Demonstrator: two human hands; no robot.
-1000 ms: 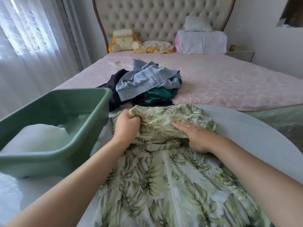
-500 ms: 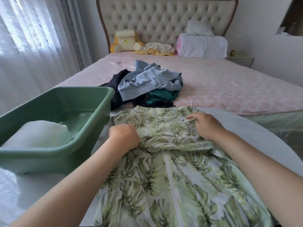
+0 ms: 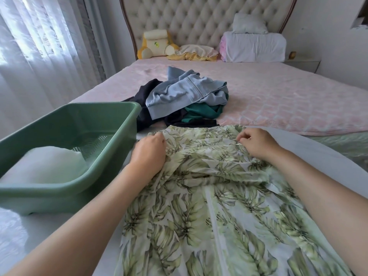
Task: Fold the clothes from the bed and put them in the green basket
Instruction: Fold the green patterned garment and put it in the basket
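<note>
Gripping the leaf-print garment [image 3: 199,198] at its top edge, left hand [image 3: 148,153] and right hand [image 3: 257,145] apart, I'm starting its fold and should next draw that edge evenly toward me.

The leaf-print garment [image 3: 209,216] runs off the bottom edge, and the fingertips of the left hand [image 3: 148,154] are buried in its folds. The green basket [image 3: 65,194] is cut by the left edge.

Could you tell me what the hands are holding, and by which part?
Both grip the leaf-print garment along its far edge: left hand near the left corner, right hand near the right.
</note>
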